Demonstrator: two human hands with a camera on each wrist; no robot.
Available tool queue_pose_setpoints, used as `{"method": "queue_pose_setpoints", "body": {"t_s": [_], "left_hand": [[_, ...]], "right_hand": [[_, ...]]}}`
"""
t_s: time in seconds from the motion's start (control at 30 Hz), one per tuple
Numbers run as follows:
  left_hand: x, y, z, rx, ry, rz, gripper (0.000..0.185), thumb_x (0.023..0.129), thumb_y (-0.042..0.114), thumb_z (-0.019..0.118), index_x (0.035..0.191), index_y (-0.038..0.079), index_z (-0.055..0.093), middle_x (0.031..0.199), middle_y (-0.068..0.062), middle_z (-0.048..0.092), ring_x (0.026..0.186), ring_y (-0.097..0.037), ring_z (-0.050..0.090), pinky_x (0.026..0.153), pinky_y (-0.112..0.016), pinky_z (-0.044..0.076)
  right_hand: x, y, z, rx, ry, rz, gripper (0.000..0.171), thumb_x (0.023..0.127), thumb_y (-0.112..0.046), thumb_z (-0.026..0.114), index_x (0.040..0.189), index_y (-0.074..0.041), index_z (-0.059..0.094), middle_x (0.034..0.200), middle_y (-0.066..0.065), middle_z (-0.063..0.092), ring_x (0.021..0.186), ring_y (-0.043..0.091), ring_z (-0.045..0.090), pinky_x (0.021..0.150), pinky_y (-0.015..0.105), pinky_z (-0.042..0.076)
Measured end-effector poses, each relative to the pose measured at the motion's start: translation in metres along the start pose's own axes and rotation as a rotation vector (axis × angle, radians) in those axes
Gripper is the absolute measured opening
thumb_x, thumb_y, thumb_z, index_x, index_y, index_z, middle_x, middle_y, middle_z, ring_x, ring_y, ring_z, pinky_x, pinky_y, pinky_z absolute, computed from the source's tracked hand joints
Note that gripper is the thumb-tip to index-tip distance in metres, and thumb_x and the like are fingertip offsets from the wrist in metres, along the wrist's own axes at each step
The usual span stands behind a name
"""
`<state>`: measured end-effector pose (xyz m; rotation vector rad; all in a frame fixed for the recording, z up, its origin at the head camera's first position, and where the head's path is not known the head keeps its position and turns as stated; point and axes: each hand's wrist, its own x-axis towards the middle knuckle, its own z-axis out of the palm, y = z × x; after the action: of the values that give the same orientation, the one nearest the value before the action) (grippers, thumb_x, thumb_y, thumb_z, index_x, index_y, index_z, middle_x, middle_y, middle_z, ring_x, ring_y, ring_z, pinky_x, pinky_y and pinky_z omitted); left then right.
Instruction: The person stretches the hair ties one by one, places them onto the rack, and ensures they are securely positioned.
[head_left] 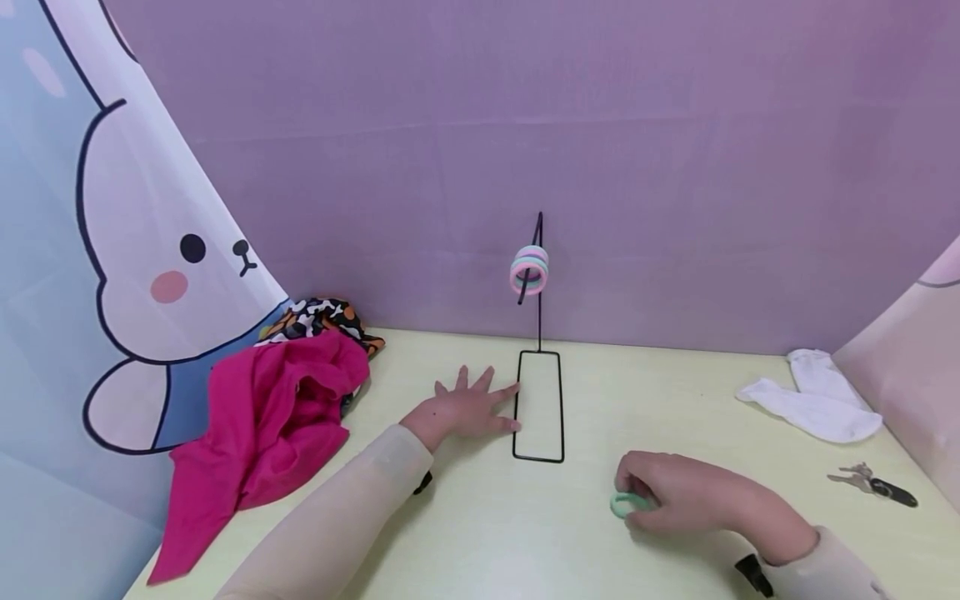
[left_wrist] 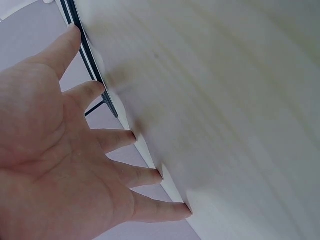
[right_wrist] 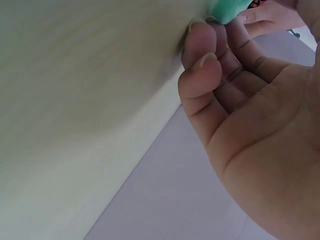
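Observation:
A black wire stand has a flat rectangular base on the table and an upright at its back with a slanting arm. Several pink, mint and lilac hair ties hang on that arm. With fingers spread, my left hand lies by the base; its thumb and index finger touch the long left side. To the right of the stand, my right hand pinches a mint-green hair tie low over the table. In the right wrist view, part of the green hair tie shows beyond the curled fingers.
At the left lie a bright pink cloth and a patterned cloth. White socks and a bunch of keys lie on the right side of the table. A purple backdrop rises behind.

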<state>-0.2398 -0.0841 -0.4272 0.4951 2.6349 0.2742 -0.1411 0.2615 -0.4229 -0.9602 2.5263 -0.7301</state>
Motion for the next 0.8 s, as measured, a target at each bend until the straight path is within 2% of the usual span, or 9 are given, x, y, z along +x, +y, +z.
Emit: {"method": "queue_pose_setpoints", "body": {"t_s": [0.2, 0.37, 0.57, 0.67, 0.8], "left_hand": [[0.0, 0.0, 0.001, -0.004, 0.001, 0.001, 0.078, 0.102, 0.074, 0.05, 0.169, 0.047, 0.02, 0.184, -0.007, -0.001, 0.166, -0.053, -0.008, 0.123, -0.087, 0.003], [0.001, -0.001, 0.002, 0.001, 0.004, 0.003, 0.078, 0.102, 0.075, 0.05, 0.169, 0.048, 0.02, 0.184, -0.007, -0.001, 0.166, -0.053, -0.009, 0.123, -0.086, 0.004], [0.003, -0.003, 0.004, 0.005, 0.005, 0.009, 0.079, 0.101, 0.076, 0.049, 0.169, 0.048, 0.019, 0.184, -0.007, -0.001, 0.166, -0.054, -0.009, 0.123, -0.087, 0.004], [0.004, -0.004, 0.004, 0.001, 0.008, 0.011, 0.079, 0.101, 0.076, 0.049, 0.169, 0.048, 0.019, 0.184, -0.007, 0.0, 0.166, -0.054, -0.008, 0.122, -0.087, 0.004], [0.002, -0.003, 0.003, 0.002, 0.01, 0.013, 0.078, 0.102, 0.075, 0.049, 0.169, 0.048, 0.02, 0.184, -0.008, 0.0, 0.166, -0.054, -0.007, 0.122, -0.087, 0.005]], "right_hand": [[0.001, -0.015, -0.025, -0.063, 0.095, -0.058, 0.021, 0.096, -0.027, 0.079, 0.106, -0.022, 0.06, 0.086, -0.011, 0.059, 0.066, -0.007, 0.048, 0.06, 0.019, 0.046], [0.006, -0.042, -0.056, -0.168, 0.211, -0.104, 0.025, 0.094, -0.026, 0.08, 0.11, -0.024, 0.061, 0.089, -0.014, 0.059, 0.074, -0.004, 0.054, 0.064, 0.019, 0.048], [0.017, -0.075, -0.086, -0.275, 0.331, -0.125, 0.032, 0.09, -0.022, 0.082, 0.114, -0.025, 0.061, 0.095, -0.017, 0.06, 0.081, 0.0, 0.055, 0.07, 0.02, 0.05], [0.024, -0.091, -0.098, -0.308, 0.374, -0.162, 0.034, 0.09, -0.021, 0.082, 0.117, -0.024, 0.061, 0.097, -0.016, 0.061, 0.084, 0.003, 0.057, 0.072, 0.022, 0.05], [0.036, -0.111, -0.113, -0.336, 0.418, -0.256, 0.036, 0.09, -0.018, 0.081, 0.12, -0.021, 0.061, 0.101, -0.013, 0.063, 0.085, 0.005, 0.056, 0.072, 0.023, 0.051]]}}
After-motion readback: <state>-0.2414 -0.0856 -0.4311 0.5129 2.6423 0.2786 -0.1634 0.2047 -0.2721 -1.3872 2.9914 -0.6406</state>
